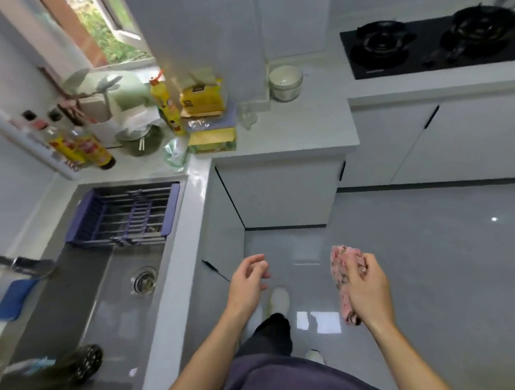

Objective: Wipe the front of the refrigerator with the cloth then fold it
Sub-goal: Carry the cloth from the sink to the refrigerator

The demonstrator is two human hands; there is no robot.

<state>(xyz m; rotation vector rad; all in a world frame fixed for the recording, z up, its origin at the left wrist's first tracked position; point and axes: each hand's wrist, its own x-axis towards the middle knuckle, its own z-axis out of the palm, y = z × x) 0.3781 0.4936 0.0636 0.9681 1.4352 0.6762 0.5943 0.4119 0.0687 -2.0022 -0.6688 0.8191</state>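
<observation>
Cloth place: the pink patterned cloth (343, 265) is at about 4 o'clock from the middle of the view, held in the air over the grey floor (425, 263).
Cloth axis: it is bunched into a long wad whose long axis runs from 11 o'clock to 5 o'clock. The upper end stands out above the fingers and the lower end hangs out beside the wrist.
Right hand: the right hand (364, 293) grips the cloth round its middle with curled fingers. The back of the hand faces the camera and the forearm comes in from 5 o'clock.
Left hand: the left hand (247, 279) is at 9 o'clock of the cloth and well apart from it. It holds nothing, its fingers are loosely bent and pointing toward 1 o'clock, and the forearm comes in from 7 o'clock.
Writing: the sauce bottles (88, 150) at 10 o'clock carry yellow and red labels, and the yellow package (203, 98) at 11 o'clock carries a dark patch. All of it is too blurred to read, as is a small mark on the front edge of the black hob (437, 46) at 1 o'clock.
Sink: the grey sink (75, 289) is at 8 o'clock, with a purple rack (124, 214) across its far end.
</observation>
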